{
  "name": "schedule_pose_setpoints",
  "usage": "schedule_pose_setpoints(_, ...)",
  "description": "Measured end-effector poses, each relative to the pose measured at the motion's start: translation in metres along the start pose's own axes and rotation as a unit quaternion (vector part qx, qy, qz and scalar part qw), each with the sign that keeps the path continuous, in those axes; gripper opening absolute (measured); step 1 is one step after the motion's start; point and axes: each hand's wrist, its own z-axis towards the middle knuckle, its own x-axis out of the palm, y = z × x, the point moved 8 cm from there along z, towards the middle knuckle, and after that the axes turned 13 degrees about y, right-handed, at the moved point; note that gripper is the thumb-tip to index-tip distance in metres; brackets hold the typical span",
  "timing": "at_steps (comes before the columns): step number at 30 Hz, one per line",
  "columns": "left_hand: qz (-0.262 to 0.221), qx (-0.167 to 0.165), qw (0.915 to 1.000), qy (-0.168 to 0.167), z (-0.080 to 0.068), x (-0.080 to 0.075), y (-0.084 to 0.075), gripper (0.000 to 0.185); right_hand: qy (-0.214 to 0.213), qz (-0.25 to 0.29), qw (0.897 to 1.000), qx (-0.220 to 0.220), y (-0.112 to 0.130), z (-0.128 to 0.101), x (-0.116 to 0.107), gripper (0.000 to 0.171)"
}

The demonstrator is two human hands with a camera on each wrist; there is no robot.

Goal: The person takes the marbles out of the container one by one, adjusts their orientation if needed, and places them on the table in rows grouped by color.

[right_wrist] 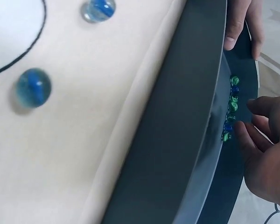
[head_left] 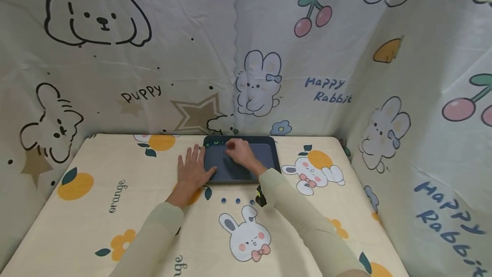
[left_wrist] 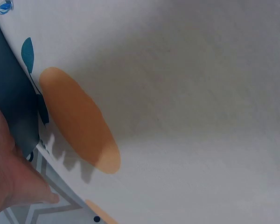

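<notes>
A dark grey rectangular tray (head_left: pixel 234 175) lies at the table's far edge. Along its far wall, toward the left, runs a row of green and blue glass marbles (right_wrist: pixel 233 106). My right hand (head_left: pixel 243 154) reaches over the tray at the right end of this row. In the right wrist view its fingers are bent but apart, one fingertip beside or touching an end marble; no marble shows between them. My left hand (head_left: pixel 192 172) lies with spread fingers at the tray's left side, its thumb over the rim. Only part of that hand (left_wrist: pixel 18 182) appears in the left wrist view.
Three clear blue marbles, among them a middle one (head_left: pixel 238 201), sit in a line on the printed tablecloth (head_left: pixel 146 208) before the tray. A black-and-yellow item (head_left: pixel 261 196) is partly behind my right sleeve. A patterned curtain (head_left: pixel 192 68) hangs behind the table.
</notes>
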Motion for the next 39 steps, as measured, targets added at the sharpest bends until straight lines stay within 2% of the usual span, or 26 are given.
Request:
schedule_pose_setpoints(6, 0.000, 0.003, 1.0000, 0.002, 0.000, -0.001, 0.000, 0.091, -0.010, -0.008, 1.000, 0.024, -0.003, 0.014, 0.000, 0.029)
schedule_pose_setpoints(18, -0.004, 0.002, 1.0000, 0.005, -0.001, -0.003, -0.001, 0.092, -0.008, -0.029, 0.999, 0.018, 0.003, 0.028, 0.003, 0.028)
schedule_pose_setpoints(25, -0.003, 0.002, 1.0000, 0.001, -0.001, -0.003, -0.001, 0.092, -0.004, -0.040, 0.999, 0.021, 0.001, 0.033, 0.008, 0.031)
schedule_pose_setpoints(33, -0.007, 0.004, 0.9999, 0.007, -0.001, -0.004, -0.001, 0.092, 0.006, -0.027, 0.999, 0.030, -0.004, 0.036, 0.014, 0.033)
schedule_pose_setpoints(39, -0.011, 0.003, 0.9999, 0.006, -0.001, -0.003, 0.001, 0.092, 0.011, -0.044, 0.998, 0.033, -0.005, 0.039, 0.017, 0.032)
